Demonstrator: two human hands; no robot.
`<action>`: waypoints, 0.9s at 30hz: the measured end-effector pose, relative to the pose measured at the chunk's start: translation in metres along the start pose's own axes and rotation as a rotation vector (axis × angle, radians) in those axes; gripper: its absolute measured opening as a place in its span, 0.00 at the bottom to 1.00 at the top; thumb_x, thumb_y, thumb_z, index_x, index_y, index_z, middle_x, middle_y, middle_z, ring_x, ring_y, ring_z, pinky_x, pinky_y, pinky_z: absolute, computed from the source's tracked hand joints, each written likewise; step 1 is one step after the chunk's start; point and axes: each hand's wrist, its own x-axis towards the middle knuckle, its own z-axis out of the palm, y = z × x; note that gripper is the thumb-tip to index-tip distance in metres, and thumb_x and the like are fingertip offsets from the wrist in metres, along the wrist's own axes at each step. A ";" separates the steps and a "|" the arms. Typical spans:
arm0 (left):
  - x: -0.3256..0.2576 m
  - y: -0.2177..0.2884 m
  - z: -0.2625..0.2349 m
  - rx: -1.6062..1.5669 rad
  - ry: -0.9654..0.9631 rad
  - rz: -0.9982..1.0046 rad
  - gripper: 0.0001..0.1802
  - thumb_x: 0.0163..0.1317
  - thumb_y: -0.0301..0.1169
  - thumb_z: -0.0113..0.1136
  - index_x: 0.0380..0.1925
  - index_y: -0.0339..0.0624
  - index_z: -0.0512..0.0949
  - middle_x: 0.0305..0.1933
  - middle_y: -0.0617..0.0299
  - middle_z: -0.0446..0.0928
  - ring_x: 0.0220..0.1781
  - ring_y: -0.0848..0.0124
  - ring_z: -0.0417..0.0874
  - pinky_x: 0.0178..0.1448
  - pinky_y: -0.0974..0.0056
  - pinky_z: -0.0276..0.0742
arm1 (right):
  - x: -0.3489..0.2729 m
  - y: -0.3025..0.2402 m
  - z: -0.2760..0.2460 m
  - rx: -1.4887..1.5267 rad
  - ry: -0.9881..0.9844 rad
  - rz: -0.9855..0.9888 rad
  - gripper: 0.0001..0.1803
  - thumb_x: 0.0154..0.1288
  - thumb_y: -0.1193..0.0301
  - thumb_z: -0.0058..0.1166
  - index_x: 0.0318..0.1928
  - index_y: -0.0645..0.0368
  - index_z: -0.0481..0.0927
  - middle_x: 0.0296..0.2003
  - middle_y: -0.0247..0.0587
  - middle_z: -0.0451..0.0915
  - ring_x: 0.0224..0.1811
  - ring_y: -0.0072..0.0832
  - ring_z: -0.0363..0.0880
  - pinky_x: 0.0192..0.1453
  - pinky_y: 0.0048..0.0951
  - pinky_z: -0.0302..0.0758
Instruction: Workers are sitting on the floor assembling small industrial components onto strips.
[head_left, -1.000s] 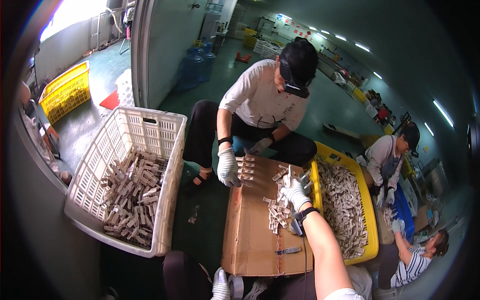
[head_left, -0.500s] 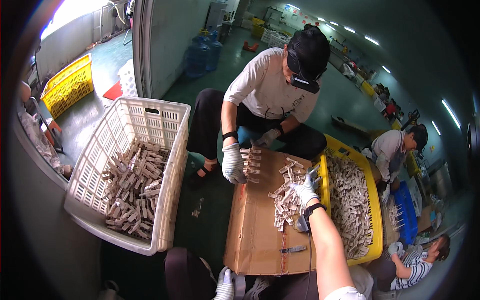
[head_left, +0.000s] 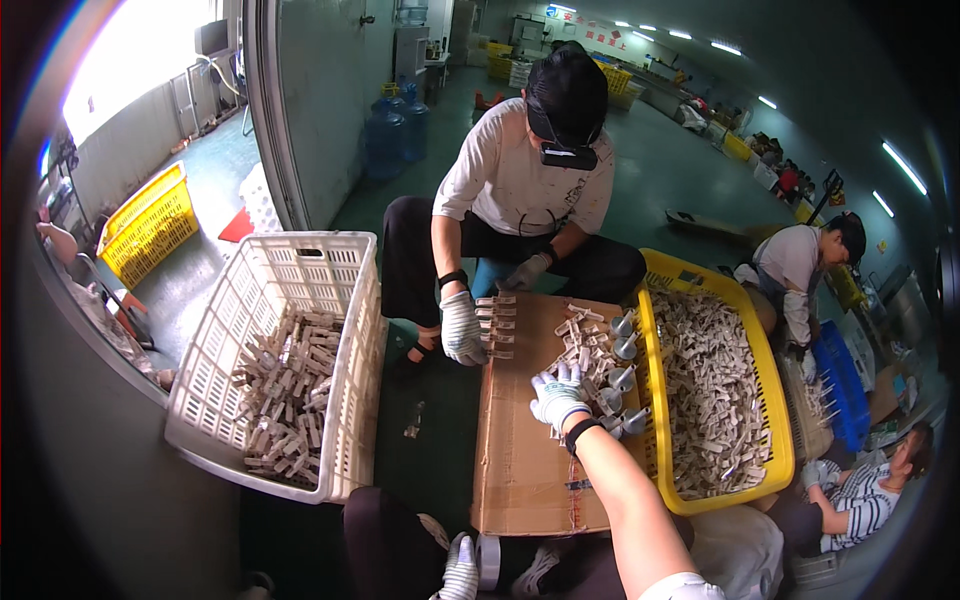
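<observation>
My right hand [head_left: 558,396], in a white knit glove with a black wrist strap, lies fingers apart on a heap of small pale plastic parts [head_left: 585,345] on a flat cardboard sheet [head_left: 520,460]. My left hand [head_left: 460,568], also gloved, stays low at the bottom edge beside a roll of clear tape [head_left: 488,560]; its grip is hidden. Across the cardboard a seated co-worker's gloved hand [head_left: 462,328] holds a row of pale parts [head_left: 496,326]. Grey cone-shaped pieces [head_left: 622,352] stand along the cardboard's right edge.
A white slatted crate [head_left: 330,290] with pale parts stands at the left. A yellow crate [head_left: 775,440] full of the same parts lies on the right. Other people sit at the far right. Blue water jugs [head_left: 385,140] and a yellow crate [head_left: 150,225] stand farther off.
My right hand has come down from holding a part up at the pile's right edge to lying spread on the heap. The co-worker's row of parts has grown longer.
</observation>
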 end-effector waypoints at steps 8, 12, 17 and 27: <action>0.040 -0.054 -0.024 0.170 0.273 0.270 0.29 0.72 0.48 0.47 0.60 0.33 0.71 0.54 0.57 0.77 0.54 0.67 0.76 0.61 0.66 0.69 | -0.074 -0.022 0.008 0.393 0.532 -0.107 0.23 0.53 0.59 0.57 0.49 0.54 0.79 0.57 0.44 0.72 0.65 0.46 0.60 0.71 0.54 0.52; 0.051 -0.061 -0.010 0.296 0.221 0.269 0.29 0.74 0.50 0.42 0.59 0.36 0.72 0.56 0.49 0.77 0.60 0.56 0.76 0.64 0.62 0.70 | -0.172 -0.022 0.049 0.591 0.502 -0.160 0.25 0.56 0.58 0.58 0.54 0.53 0.77 0.62 0.48 0.68 0.65 0.48 0.63 0.68 0.51 0.62; 0.069 -0.064 -0.006 0.087 0.156 0.103 0.27 0.73 0.53 0.41 0.51 0.42 0.77 0.49 0.61 0.78 0.48 0.69 0.76 0.55 0.66 0.72 | -0.273 -0.041 0.097 1.070 0.568 -0.080 0.23 0.57 0.66 0.61 0.53 0.56 0.76 0.53 0.51 0.75 0.51 0.45 0.78 0.55 0.43 0.75; 0.004 -0.014 0.012 -0.091 0.139 -0.019 0.35 0.68 0.62 0.43 0.51 0.42 0.78 0.47 0.56 0.82 0.43 0.63 0.82 0.52 0.57 0.78 | -0.332 -0.158 0.151 1.704 -0.202 0.301 0.51 0.56 0.52 0.66 0.71 0.65 0.53 0.64 0.61 0.66 0.67 0.48 0.66 0.69 0.40 0.64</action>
